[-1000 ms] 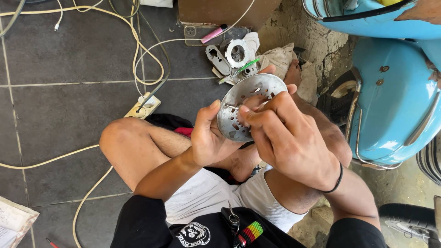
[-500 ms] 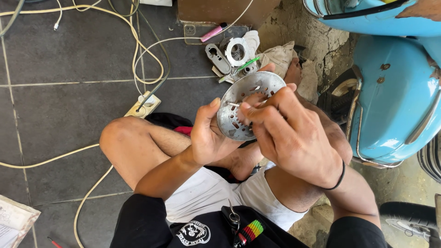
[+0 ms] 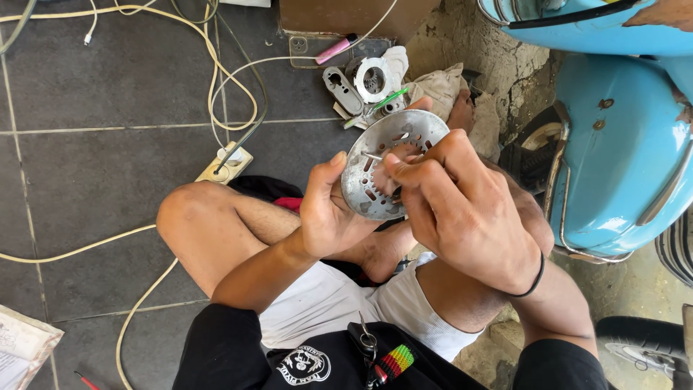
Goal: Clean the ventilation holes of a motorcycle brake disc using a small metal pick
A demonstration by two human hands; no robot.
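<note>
Left hand grips perforated metal disc; right hand pinches thin pin against it.

We had a dark tiled floor with cream cables looping across it to a power strip, plus a pink pen, grey metal parts and a rag along its far edge.

round metal plate | grey, perforated with slots and holes | tilted, held above lap
</note>
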